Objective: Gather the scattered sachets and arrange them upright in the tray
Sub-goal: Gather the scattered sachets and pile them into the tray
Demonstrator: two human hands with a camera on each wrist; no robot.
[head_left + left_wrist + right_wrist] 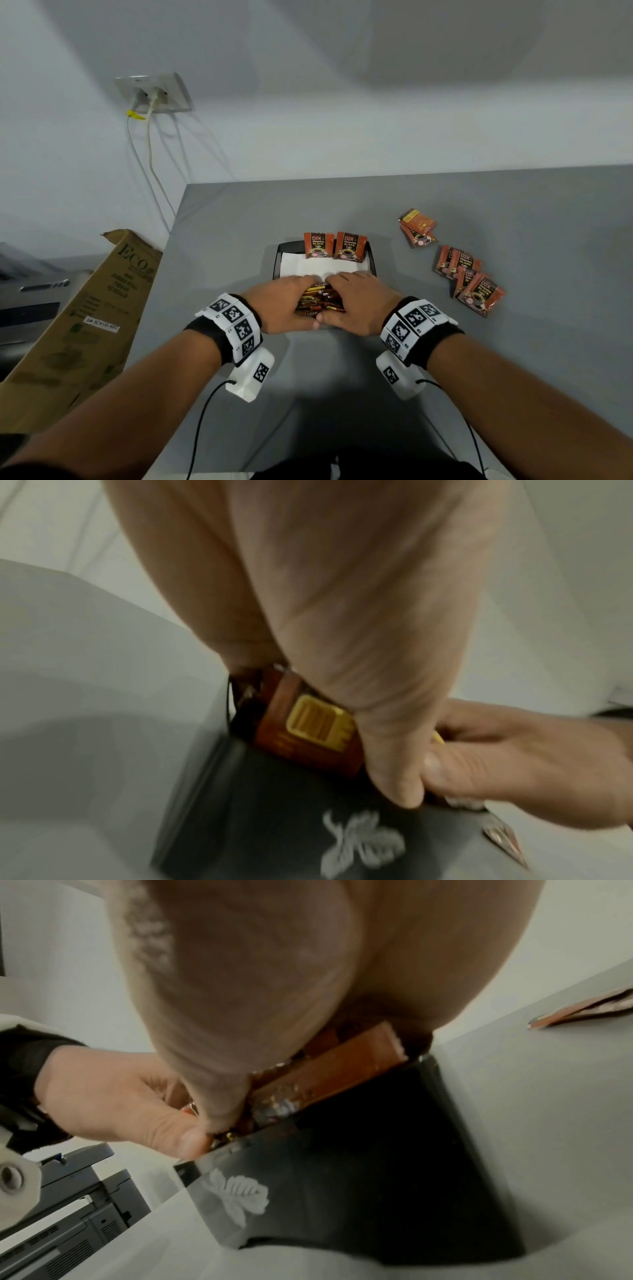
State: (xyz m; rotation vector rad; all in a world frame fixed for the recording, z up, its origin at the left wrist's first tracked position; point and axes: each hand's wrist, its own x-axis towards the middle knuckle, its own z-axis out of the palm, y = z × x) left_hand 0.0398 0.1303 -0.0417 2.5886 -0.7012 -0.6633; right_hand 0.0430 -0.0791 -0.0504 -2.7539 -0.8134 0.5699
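Head view: left hand and right hand clamp a bundle of red-brown foil sachets edge-up, squaring them inside the black rectangular tray's near end.

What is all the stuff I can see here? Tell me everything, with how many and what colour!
Tray: one, black, middle of the table.
White paper: one sheet, lining the tray.
Upright sachets: two, red-orange, at the tray's far wall.
Sachet bundle: many, brown and yellow, at the tray's near end, between the hands.
Loose sachets: about seven, red-orange, lying on the table to the right.
Table: one, grey.
Cardboard box: one, brown, left of the table.
Wall socket: one, white, two plugs in.
Left hand: holds the bundle.
Right hand: holds the bundle.
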